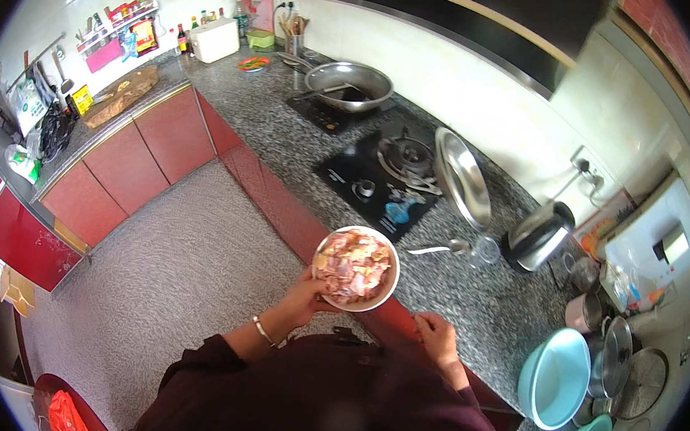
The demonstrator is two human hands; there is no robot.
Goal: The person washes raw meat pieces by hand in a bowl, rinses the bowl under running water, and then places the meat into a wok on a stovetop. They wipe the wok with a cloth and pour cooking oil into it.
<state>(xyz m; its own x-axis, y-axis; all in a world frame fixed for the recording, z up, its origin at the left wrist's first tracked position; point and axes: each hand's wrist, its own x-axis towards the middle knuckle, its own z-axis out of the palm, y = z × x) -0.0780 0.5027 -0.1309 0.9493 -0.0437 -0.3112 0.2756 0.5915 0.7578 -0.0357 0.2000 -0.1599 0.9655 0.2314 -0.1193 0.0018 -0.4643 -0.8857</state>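
My left hand [307, 299] grips the lower left rim of a white bowl [393, 280], which holds cut raw meat [353, 267]. The bowl is in front of the counter edge. To its right, my right hand [437, 336] is beside the edge of the granite counter, fingers curled; whether it holds anything cannot be made out. A metal spoon [439, 248] and a small clear cup [485, 253] lie beyond the bowl. Farther off, a steel wok [349, 86] with dark liquid and a spatula in it stands on the left burner.
A steel lid [463, 178] leans by the right burner [410, 154]. An electric kettle [540, 237] stands at right, blue basins [554, 378] nearer. At far left are a wooden chopping board [123, 97] and a white container [215, 40]; a plate of cut peppers [253, 64] lies behind.
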